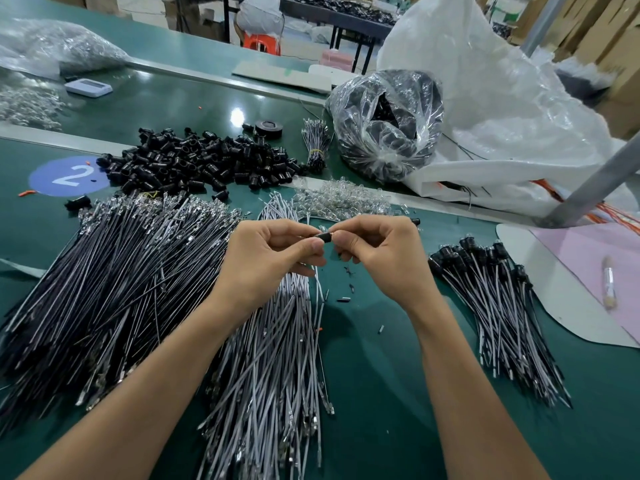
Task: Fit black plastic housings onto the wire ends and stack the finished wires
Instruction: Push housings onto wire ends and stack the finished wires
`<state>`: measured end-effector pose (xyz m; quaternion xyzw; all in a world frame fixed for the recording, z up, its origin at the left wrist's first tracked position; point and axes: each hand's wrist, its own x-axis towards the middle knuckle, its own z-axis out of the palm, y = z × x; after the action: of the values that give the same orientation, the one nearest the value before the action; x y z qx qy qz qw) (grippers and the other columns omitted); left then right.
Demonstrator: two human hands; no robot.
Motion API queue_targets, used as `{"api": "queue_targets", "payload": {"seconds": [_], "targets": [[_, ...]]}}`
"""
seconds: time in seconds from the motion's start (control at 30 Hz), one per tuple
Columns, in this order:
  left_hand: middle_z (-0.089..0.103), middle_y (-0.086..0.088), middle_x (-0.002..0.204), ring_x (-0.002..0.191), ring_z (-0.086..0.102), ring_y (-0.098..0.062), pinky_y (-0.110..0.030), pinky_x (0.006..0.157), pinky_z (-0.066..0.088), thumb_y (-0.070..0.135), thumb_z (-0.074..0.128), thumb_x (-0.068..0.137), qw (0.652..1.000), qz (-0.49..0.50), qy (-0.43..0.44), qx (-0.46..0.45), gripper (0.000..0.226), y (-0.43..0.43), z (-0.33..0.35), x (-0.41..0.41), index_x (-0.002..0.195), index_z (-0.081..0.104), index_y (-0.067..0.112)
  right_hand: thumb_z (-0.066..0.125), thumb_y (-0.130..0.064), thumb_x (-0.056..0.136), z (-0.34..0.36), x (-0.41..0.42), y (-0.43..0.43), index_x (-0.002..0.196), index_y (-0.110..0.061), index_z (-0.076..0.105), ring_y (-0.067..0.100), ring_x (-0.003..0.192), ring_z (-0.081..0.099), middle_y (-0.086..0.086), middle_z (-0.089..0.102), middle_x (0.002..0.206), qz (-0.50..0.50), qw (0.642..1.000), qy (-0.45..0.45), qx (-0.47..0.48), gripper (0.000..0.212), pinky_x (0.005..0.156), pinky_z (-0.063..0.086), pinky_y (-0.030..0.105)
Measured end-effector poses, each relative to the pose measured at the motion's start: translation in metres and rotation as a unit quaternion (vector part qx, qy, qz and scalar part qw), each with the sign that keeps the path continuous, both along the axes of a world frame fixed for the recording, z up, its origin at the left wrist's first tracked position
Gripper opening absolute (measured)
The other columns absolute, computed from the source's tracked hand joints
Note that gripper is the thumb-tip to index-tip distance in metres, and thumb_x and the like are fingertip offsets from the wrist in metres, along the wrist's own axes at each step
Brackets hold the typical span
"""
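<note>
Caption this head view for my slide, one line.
Left hand and right hand pinch a black housing over the grey wires; finished wires stacked at right.

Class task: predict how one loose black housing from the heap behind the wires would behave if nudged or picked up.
The heap of black housings shows small round barrels, so one would probably roll. They look like hollow plastic, so likely light and stiff. Their glossy sheen suggests a pinch could slip.
</note>
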<state>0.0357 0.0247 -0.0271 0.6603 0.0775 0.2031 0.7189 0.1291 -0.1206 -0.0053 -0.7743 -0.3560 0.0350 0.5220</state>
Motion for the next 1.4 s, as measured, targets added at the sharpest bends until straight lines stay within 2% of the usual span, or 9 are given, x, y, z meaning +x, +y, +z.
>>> {"api": "queue_targets", "payload": {"seconds": [0.1,0.23,0.53,0.67,0.8,0.93,1.13,1.3,1.4], "targets": [[0.075,-0.009,0.074,0.068,0.074,-0.021,-0.022,0.055,0.057,0.003,0.074,0.079,1.0,-0.001,0.0,-0.003,0.012,0.001,0.0,0.0,0.091,0.073,0.006,0.071,-0.003,0.086,-0.002,-0.002,0.002,0.092,-0.01,0.077,0.011,0.064,0.066,0.003,0.074,0.073,0.006,0.998,0.044,0.049,0.011,0.064,0.055,0.026],[0.075,-0.009,0.075,0.069,0.074,-0.021,-0.022,0.056,0.057,0.005,0.074,0.078,1.0,-0.008,-0.005,0.008,0.013,0.002,0.0,0.0,0.091,0.074,0.007,0.071,-0.001,0.085,-0.001,-0.001,0.003,0.086,-0.009,0.071,0.012,0.06,0.066,0.001,0.071,0.066,0.02,0.989,0.124,0.077,0.008,0.059,0.052,0.022],[0.075,-0.012,0.076,0.069,0.074,-0.024,-0.025,0.059,0.059,0.003,0.074,0.079,0.999,-0.011,-0.02,0.046,0.012,0.005,-0.002,-0.001,0.089,0.074,0.008,0.066,0.003,0.087,-0.004,-0.002,0.003,0.072,-0.005,0.058,0.01,0.049,0.057,0.001,0.067,0.059,0.043,0.98,0.183,0.061,0.019,0.05,0.045,0.021],[0.075,-0.011,0.074,0.067,0.074,-0.023,-0.025,0.06,0.059,-0.001,0.073,0.08,0.998,-0.03,-0.011,0.06,0.012,0.007,-0.003,-0.001,0.089,0.073,0.008,0.066,0.004,0.087,-0.005,-0.001,0.003,0.071,-0.007,0.058,0.009,0.05,0.057,0.0,0.067,0.059,0.05,0.982,0.176,0.052,0.021,0.051,0.045,0.019],[0.075,-0.01,0.073,0.065,0.074,-0.024,-0.026,0.06,0.059,0.004,0.073,0.077,0.997,-0.047,-0.011,0.053,0.012,0.006,-0.002,-0.002,0.088,0.073,0.008,0.068,0.006,0.084,-0.007,-0.002,0.002,0.068,-0.008,0.057,0.01,0.052,0.059,0.001,0.068,0.06,0.075,0.979,0.18,0.061,0.024,0.052,0.047,0.019],[0.076,-0.01,0.077,0.068,0.074,-0.025,-0.026,0.061,0.059,0.013,0.073,0.072,0.998,-0.049,-0.033,0.025,0.018,0.006,0.0,-0.004,0.09,0.073,0.008,0.074,-0.01,0.072,-0.009,-0.002,0.002,0.066,-0.013,0.064,0.016,0.054,0.061,0.009,0.07,0.065,0.106,0.96,0.228,0.122,0.012,0.053,0.048,0.023],[0.075,-0.01,0.074,0.067,0.074,-0.024,-0.024,0.06,0.059,0.014,0.073,0.071,0.998,-0.053,-0.03,0.029,0.018,0.005,-0.001,-0.004,0.089,0.074,0.01,0.076,-0.011,0.068,-0.011,-0.001,0.0,0.065,-0.016,0.068,0.018,0.054,0.062,0.013,0.069,0.066,0.125,0.955,0.239,0.121,0.01,0.052,0.05,0.023],[0.075,-0.009,0.074,0.066,0.074,-0.023,-0.024,0.059,0.059,0.014,0.073,0.071,0.998,-0.046,-0.034,0.035,0.018,0.005,0.0,-0.006,0.089,0.074,0.01,0.076,-0.01,0.069,-0.01,-0.003,0.002,0.069,-0.008,0.065,0.016,0.052,0.059,0.01,0.068,0.065,0.114,0.959,0.221,0.132,0.011,0.051,0.048,0.022],[0.075,-0.01,0.075,0.067,0.074,-0.021,-0.023,0.058,0.058,0.015,0.072,0.073,0.998,-0.043,-0.045,-0.011,0.017,0.002,0.003,-0.007,0.089,0.074,0.01,0.079,-0.014,0.067,-0.01,-0.005,0.004,0.074,-0.011,0.072,0.016,0.058,0.062,0.009,0.071,0.07,0.121,0.946,0.238,0.185,0.01,0.057,0.051,0.022]]}}
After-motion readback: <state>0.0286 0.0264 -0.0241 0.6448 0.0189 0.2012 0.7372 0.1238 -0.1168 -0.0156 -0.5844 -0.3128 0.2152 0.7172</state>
